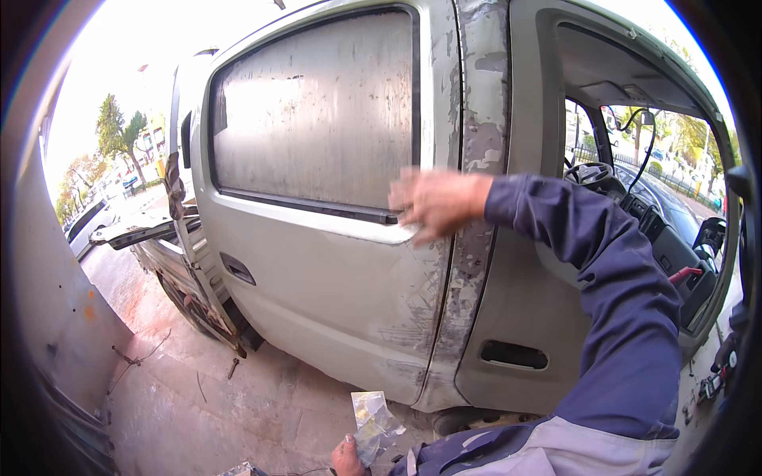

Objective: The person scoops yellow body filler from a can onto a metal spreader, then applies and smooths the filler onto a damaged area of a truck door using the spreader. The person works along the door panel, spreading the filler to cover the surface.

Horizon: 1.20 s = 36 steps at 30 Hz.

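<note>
My right hand (440,202), smeared by motion, is at the lower front corner of the rear door's window (317,111). It is beside the door's edge, and I cannot make out whether it holds anything. The grey-white truck door (333,278) has sanded, scuffed patches along its front edge. Next to it, the pillar (482,119) shows bare and patchy paint. Low in the view, my left hand (347,457) is closed on a thin, see-through sheet (373,424) with yellowish smears. Its fingers are only partly visible.
The front cab door (520,301) has an oblong handle opening, and its window shows a steering wheel (589,172). At left are a worn truck bed (182,254) and a grey panel (59,293). Wire lies on the dusty floor (254,404). Tools sit at far right.
</note>
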Each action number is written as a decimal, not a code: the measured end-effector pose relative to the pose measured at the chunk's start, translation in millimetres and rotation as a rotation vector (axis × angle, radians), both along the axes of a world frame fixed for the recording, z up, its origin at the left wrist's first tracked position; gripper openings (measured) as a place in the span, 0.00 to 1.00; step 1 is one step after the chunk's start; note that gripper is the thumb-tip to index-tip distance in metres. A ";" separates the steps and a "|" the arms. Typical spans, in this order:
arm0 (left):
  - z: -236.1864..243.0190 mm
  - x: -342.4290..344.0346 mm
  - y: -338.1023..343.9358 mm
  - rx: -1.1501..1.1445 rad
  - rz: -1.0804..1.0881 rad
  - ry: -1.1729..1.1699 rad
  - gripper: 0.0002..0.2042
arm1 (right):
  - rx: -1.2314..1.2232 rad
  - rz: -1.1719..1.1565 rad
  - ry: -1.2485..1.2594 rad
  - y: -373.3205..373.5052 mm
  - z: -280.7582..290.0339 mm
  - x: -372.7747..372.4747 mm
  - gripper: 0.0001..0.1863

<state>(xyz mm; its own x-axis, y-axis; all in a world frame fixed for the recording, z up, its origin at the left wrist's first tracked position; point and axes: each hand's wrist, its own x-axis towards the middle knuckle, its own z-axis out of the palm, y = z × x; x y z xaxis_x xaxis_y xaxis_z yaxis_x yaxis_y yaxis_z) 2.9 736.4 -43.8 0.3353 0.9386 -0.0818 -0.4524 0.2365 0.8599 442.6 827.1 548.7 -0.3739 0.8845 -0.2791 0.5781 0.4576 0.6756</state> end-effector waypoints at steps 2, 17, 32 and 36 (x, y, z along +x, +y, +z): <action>-14.3 -9.5 18.0 0.321 0.026 0.302 0.22 | 0.295 0.241 -0.002 12.4 -0.5 8.5 0.36; 45.9 52.2 44.5 0.063 0.030 0.206 0.19 | 0.705 -0.050 0.327 78.2 211.8 79.7 0.42; 56.1 77.9 52.5 0.071 -0.004 0.266 0.20 | 0.949 -0.068 0.186 71.5 270.8 121.8 0.46; 52.2 79.0 50.2 0.079 -0.011 0.272 0.20 | 1.200 0.393 0.093 57.0 271.0 129.1 0.41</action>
